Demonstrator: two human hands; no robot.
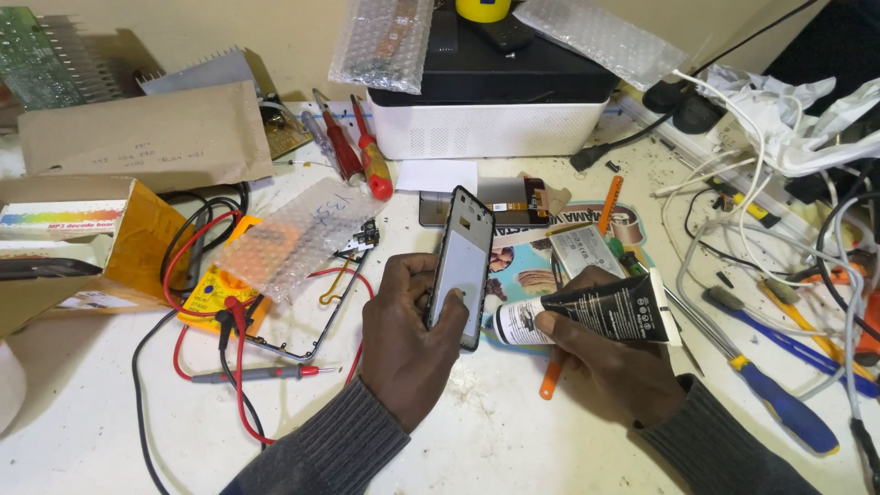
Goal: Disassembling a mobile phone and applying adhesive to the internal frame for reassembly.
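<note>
My left hand (403,344) holds a black phone frame (462,266) upright, its open inner side toward me. My right hand (610,362) grips a black glue tube (596,312) whose white nozzle points left, close to the frame's lower right edge. Behind the frame on the table lie a phone screen with a flex cable (495,202) and a flat battery (587,249).
A yellow multimeter (206,293) with red and black leads lies left under a bubble-wrap bag (298,234). Two red screwdrivers (357,147) lie near a white and black box (486,101). A blue-handled screwdriver (779,403), white cables and a power strip (724,137) crowd the right. An open cardboard box (82,238) stands left.
</note>
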